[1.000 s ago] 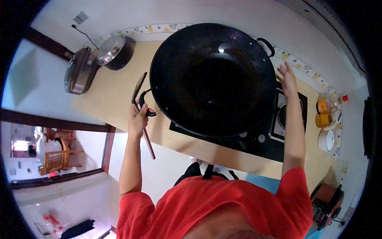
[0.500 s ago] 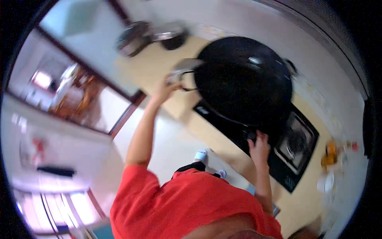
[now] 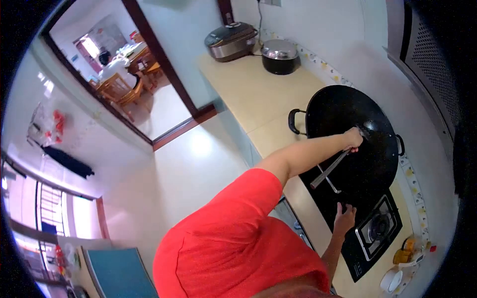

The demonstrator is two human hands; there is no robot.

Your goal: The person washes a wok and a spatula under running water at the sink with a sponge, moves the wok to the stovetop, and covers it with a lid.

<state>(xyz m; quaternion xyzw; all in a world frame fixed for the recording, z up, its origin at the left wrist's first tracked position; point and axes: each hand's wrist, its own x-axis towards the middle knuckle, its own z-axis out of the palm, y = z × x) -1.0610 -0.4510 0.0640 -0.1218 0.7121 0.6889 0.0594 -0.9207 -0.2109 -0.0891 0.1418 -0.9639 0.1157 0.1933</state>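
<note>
A large black wok (image 3: 343,107) with two loop handles sits over the left burner of the black stove (image 3: 350,251). My left arm reaches across it, and my left hand (image 3: 354,139) is closed round a metal-handled spatula (image 3: 328,171). The handle points back toward me, and the far end lies inside the wok, mostly hidden by the hand. At the stove's front, below the wok's rim, is my right hand (image 3: 344,218). Its thumb and fingers curve round a dark spot; what they grip cannot be made out against the black surface.
The right burner (image 3: 380,226) stands bare beside the wok. A rice cooker (image 3: 231,44) and a lidded black pot (image 3: 279,55) occupy the counter's far end. Orange-capped containers (image 3: 405,251) and a white bowl (image 3: 391,280) sit near the wall. Through the doorway, a person (image 3: 117,69) sits at a table.
My left hand has moved from beside the wok's left handle to over the wok, with the spatula now clearly visible. The right hand stays at the stove's front. The view has turned.
</note>
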